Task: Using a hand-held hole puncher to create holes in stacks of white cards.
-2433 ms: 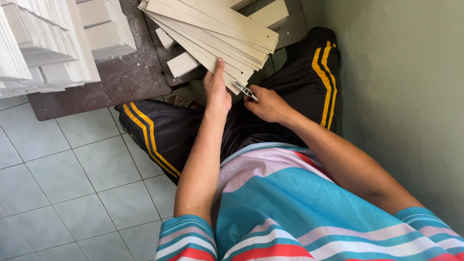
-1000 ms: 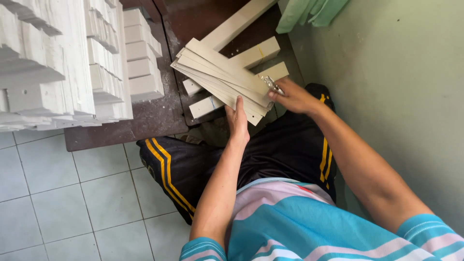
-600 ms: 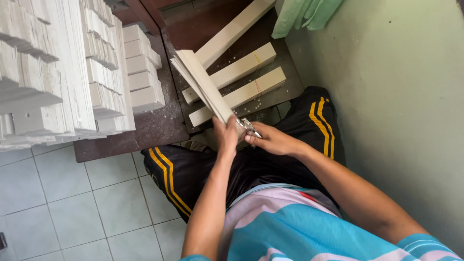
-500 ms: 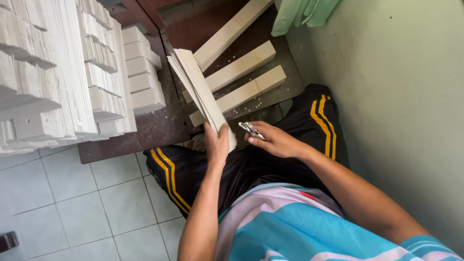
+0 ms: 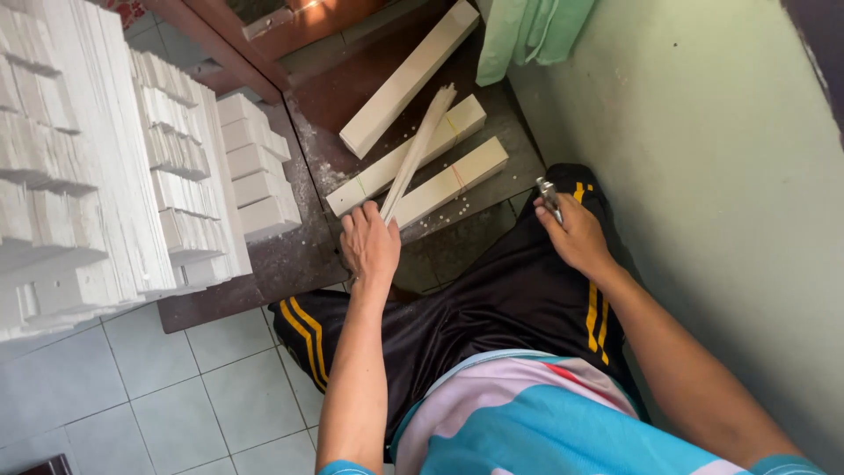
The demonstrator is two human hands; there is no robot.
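My left hand grips the near end of a thin stack of pale flat strips, turned on edge and reaching away over the dark board. The stack crosses two banded bundles of pale strips that lie on the board, with a third long bundle farther back. My right hand rests on my right knee over black trousers with yellow stripes and holds a small metal tool.
Tall stacks of white cut pieces fill the left side on the dark board. A pale green wall closes the right. A green cloth hangs at the top. Grey floor tiles lie at lower left.
The strip stack has turned from flat to on edge and now lies over the bundles. My right hand has come off the stack and moved right to my knee with the tool.
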